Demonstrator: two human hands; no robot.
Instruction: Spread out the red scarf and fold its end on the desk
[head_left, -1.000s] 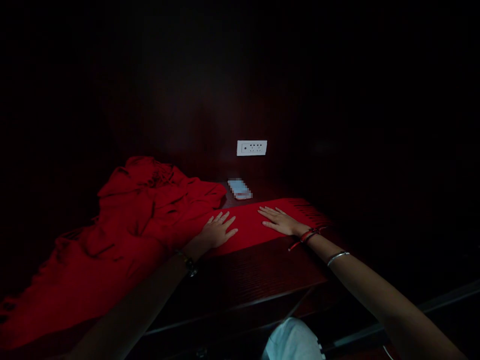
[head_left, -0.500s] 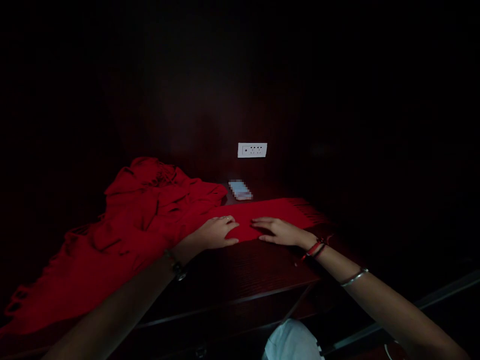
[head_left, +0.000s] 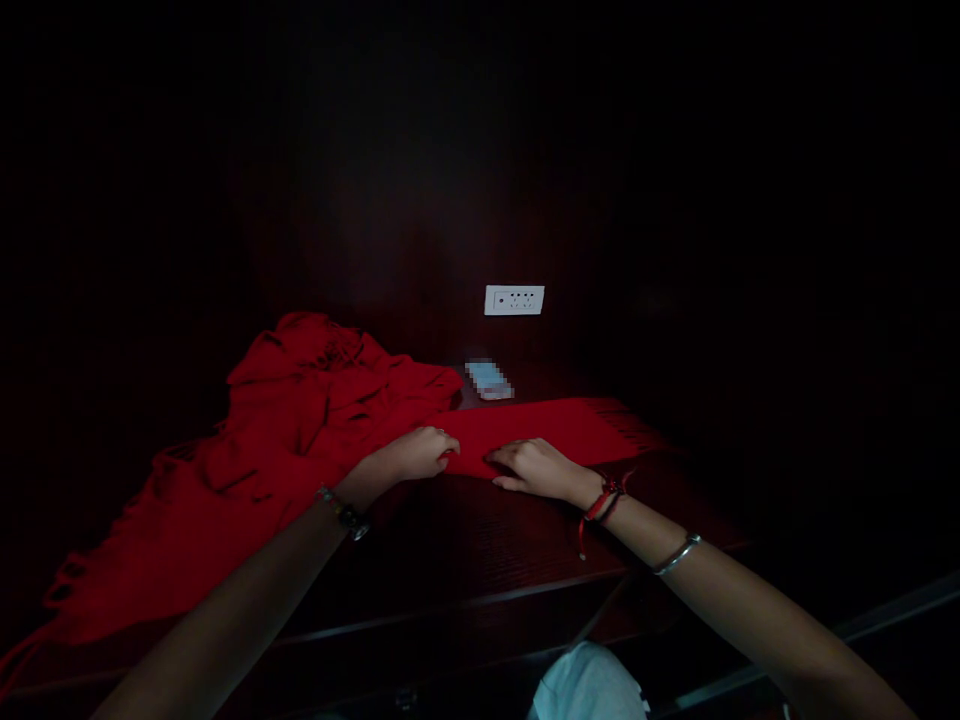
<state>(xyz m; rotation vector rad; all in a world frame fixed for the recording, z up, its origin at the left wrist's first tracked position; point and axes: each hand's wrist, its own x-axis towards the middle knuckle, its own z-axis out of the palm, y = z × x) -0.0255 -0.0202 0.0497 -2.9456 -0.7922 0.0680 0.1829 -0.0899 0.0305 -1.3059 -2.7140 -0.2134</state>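
Two hands, one hem: your left hand [head_left: 416, 452] and right hand [head_left: 536, 468] clench fingers [head_left: 510, 462] on the near edge of the red scarf [head_left: 555, 425], flat on the worktop [head_left: 480, 545]; raise both sides evenly so any fold should run straight.

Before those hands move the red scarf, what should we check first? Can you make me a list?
1. Both hands on the near edge of the red scarf: ok, the left hand and the right hand both touch it.
2. Firm grip: cannot tell, both hands curl at the edge but it is too dark.
3. The strip by the hands lies flat on the table: ok.
4. The rest of the scarf is tidy: not ok, it is bunched in a heap on the left.
5. The small object behind the strip is uncovered: ok.
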